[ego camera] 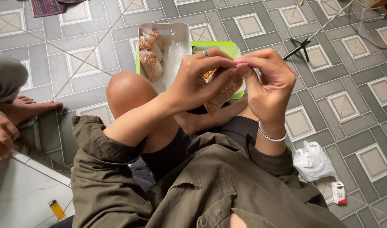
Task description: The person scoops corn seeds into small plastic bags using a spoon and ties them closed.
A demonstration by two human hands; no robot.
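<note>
I sit on a tiled floor with one knee raised. My left hand [202, 82], with a ring on one finger, and my right hand [267, 82], with a bracelet at the wrist, meet at the top of a small clear plastic bag of orange-brown kernels [222, 93]. Both hands pinch the bag's mouth while the filled part hangs below them. Beyond my hands stands a white plastic basket [183, 31] holding filled kernel bags [151, 57] and empty clear bags [174, 59]. It sits on a green tray [227, 45].
Another person's foot [31, 105] and hand [1, 137] are at the left. A yellow lighter [56, 209] lies on a white slab at bottom left. A white plastic bag [313, 160] and a small white-and-red box [339, 192] lie at the right. A tripod leg [303, 44] stands at upper right.
</note>
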